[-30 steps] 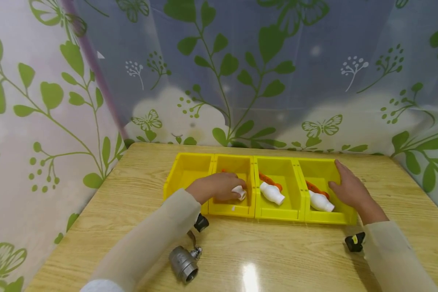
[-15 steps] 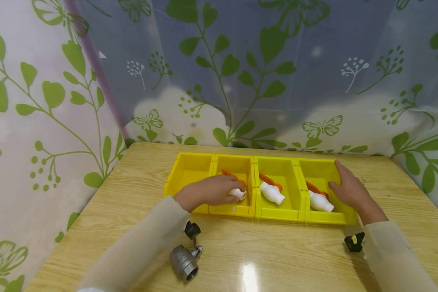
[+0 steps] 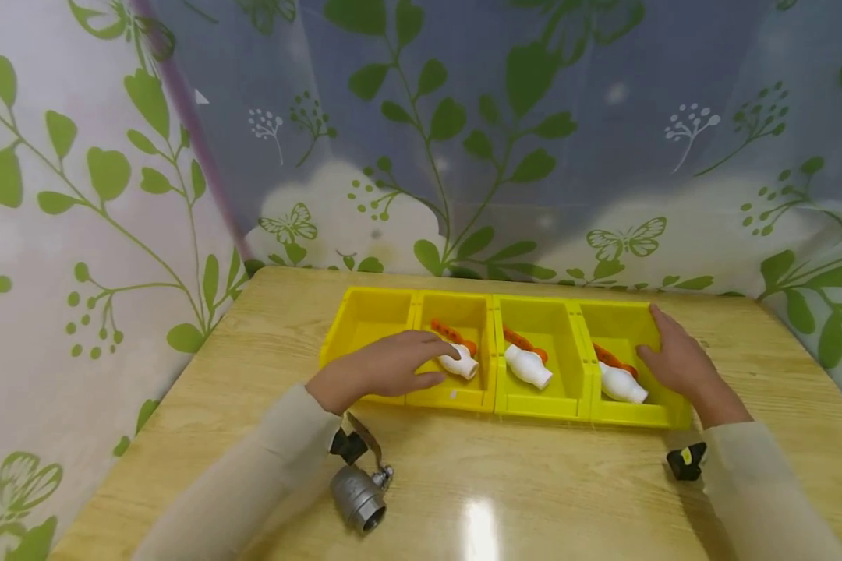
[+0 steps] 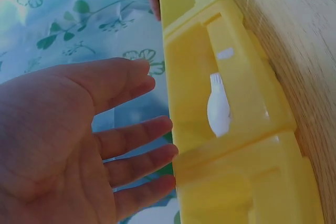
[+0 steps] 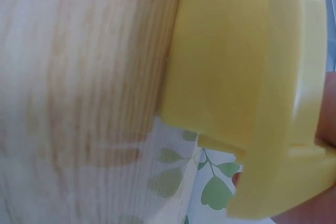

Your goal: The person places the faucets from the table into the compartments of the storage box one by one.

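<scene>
My left hand [image 3: 386, 365] reaches over the second compartment from the left of the yellow bin row [image 3: 540, 407], its fingers loosely extended. Below its fingertips lies a white plastic ball valve [image 3: 465, 366] with an orange lever handle. In the left wrist view the palm and spread fingers hold nothing, beside the bins and a white valve [image 4: 218, 108]. My right hand [image 3: 686, 366] grips the right side wall of the rightmost bin [image 5: 220, 66], thumb inside and fingers outside. Similar orange-handled white valves lie in the third compartment [image 3: 528, 366] and the fourth [image 3: 623, 383].
A metal ball valve [image 3: 358, 499] with a lever lies on the wooden table [image 3: 547, 491], in front of the bins near the left sleeve. The leftmost compartment [image 3: 375, 319] shows no valve in its visible part. A patterned cloth [image 3: 393, 156] hangs behind the table.
My left hand has let go of the white valve in the second compartment and drawn back left, its fingers opening. The right hand stays on the bin wall. The head view has shifted slightly.
</scene>
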{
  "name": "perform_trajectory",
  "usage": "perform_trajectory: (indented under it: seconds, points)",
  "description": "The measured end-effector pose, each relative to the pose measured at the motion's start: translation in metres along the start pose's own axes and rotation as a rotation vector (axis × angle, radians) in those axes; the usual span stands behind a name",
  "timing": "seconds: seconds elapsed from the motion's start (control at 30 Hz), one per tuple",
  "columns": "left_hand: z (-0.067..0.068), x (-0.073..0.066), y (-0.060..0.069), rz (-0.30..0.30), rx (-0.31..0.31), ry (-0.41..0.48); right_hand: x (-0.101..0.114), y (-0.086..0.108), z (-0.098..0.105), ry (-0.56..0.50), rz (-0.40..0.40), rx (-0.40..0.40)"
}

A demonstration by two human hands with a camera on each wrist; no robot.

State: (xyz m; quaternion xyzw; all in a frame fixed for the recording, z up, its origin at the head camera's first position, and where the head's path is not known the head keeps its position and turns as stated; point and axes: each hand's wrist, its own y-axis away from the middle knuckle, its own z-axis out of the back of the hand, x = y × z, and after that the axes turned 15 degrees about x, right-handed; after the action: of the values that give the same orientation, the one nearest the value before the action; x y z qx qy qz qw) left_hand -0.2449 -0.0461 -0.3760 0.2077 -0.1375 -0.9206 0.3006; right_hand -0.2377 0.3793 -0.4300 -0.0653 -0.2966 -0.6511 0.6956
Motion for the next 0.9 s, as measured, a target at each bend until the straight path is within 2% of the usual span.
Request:
perform_trajectory:
  seconds: [0.3,0.57,0.7,0.9]
  points:
    - [-0.001,0.01,0.014,-0.004,-0.028,0.037,-0.002,0.001,0.002,0.009,0.011,-0.004]
    - [-0.007,0.019,0.037,0.006,-0.105,-0.001,-0.002,0.0,0.001,-0.017,0.035,-0.003]
    - [-0.008,0.02,0.046,-0.004,-0.111,0.026,-0.003,-0.001,0.003,-0.023,0.031,0.01]
    - [-0.016,0.019,0.051,0.007,-0.081,0.057,-0.003,0.0,0.002,-0.04,0.017,0.016]
